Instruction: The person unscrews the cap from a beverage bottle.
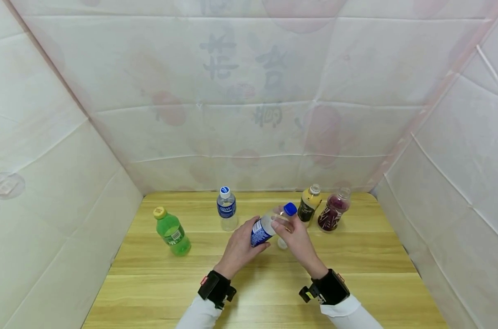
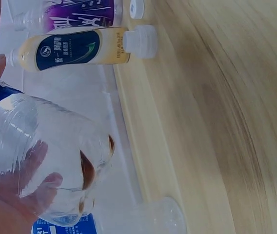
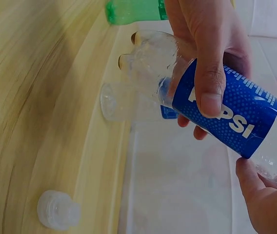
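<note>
Both hands hold a clear Pepsi bottle (image 1: 262,232) with a blue label, tilted above the table. My left hand (image 1: 242,244) grips its lower label and base, the thumb lying across the label (image 3: 236,114). My right hand (image 1: 297,237) has its thumb and fingers around the upper part, just below the blue cap (image 1: 290,209), which sits on the neck. A little brown liquid (image 2: 87,169) lies in the bottle's base. Beyond the right hand stand a yellow bottle with a black label (image 1: 307,208) and a purple-labelled bottle (image 1: 333,211), both with uncapped necks.
A green bottle with a yellow cap (image 1: 174,233) stands at the left of the wooden table (image 1: 376,283). A clear, blue-labelled bottle with a white cap (image 1: 226,208) stands at the back. White caps (image 2: 141,42) lie near the yellow and purple bottles. Cloth walls (image 1: 249,137) enclose the table.
</note>
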A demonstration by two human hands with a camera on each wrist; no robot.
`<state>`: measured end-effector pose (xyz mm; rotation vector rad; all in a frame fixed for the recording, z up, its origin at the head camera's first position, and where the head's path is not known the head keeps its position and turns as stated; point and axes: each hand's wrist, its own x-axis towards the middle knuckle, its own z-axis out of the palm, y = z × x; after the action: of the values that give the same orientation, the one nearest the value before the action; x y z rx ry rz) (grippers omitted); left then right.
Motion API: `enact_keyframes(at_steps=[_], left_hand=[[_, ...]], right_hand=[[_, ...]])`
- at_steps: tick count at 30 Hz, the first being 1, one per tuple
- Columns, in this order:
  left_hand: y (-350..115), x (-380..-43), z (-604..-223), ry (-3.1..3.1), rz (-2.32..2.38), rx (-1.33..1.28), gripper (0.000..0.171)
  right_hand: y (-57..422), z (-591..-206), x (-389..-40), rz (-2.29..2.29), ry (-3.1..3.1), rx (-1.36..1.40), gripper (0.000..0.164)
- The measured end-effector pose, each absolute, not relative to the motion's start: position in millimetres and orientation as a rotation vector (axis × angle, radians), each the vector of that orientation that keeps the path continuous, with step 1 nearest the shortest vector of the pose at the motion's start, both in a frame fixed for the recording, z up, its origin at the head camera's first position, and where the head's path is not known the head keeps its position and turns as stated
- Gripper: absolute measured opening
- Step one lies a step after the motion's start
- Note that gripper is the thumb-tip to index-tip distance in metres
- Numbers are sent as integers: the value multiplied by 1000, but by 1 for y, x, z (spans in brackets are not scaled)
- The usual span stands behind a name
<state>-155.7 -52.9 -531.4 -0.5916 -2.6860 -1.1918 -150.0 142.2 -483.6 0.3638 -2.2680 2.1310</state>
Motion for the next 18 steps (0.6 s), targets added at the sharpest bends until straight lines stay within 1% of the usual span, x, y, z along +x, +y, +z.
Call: enact_keyframes(at_steps=[6, 13, 18], left_hand=[[-54, -155, -535, -2659, -1189, -588, 76], [-56, -154, -539, -2635, -1246, -563, 74], [-57, -154, -544, -2624, -1316, -527, 74]], right_hand=[[145, -483, -150, 2166, -2265, 345, 56], [151, -473, -151, 2094, -2275, 302, 56], [154, -462, -153, 2020, -2237, 381, 53]])
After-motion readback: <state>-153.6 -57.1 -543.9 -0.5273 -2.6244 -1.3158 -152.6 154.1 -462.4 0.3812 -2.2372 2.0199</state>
